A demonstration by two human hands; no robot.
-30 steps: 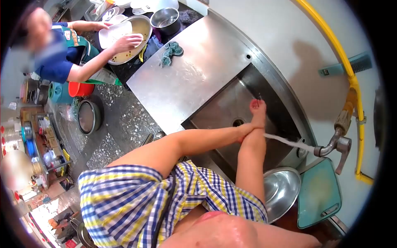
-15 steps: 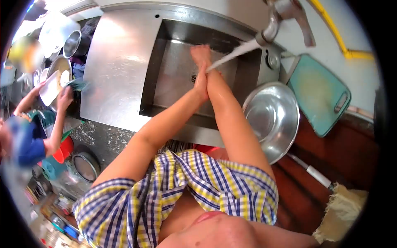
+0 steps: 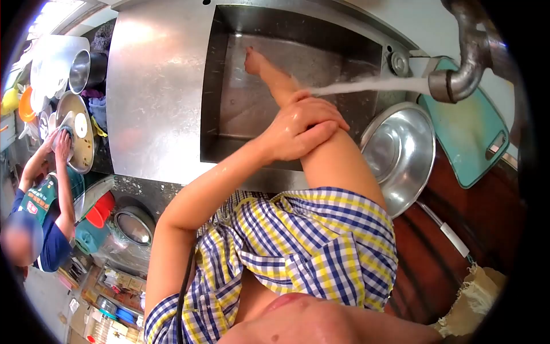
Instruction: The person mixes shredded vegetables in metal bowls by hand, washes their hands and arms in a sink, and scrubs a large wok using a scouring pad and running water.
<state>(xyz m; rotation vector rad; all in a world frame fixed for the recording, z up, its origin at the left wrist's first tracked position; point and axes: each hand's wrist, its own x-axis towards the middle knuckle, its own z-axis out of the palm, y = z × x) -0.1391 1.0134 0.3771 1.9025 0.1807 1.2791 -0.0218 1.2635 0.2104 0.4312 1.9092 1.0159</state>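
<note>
My left hand [image 3: 306,127] is wrapped around my wet right forearm [image 3: 332,157], close below the elbow. Beyond it, my right hand [image 3: 252,61] hangs over the far left part of the steel sink [image 3: 243,94], its fingers curled in with nothing seen in them. From the metal faucet [image 3: 452,85] a stream of water [image 3: 372,86] runs onto the forearm just past my left fingers.
A steel bowl [image 3: 398,155] stands right of the sink, beside a green cutting board [image 3: 467,129]. Left of the sink lies a steel counter [image 3: 154,86]. Farther left, a person [image 3: 48,206] handles dishes over a large basin [image 3: 85,146]. A white-handled tool [image 3: 452,238] lies at lower right.
My left hand has slid up from near the right wrist to below the elbow. The right hand moved left in the sink. Faucet and water now appear lower and farther right in view.
</note>
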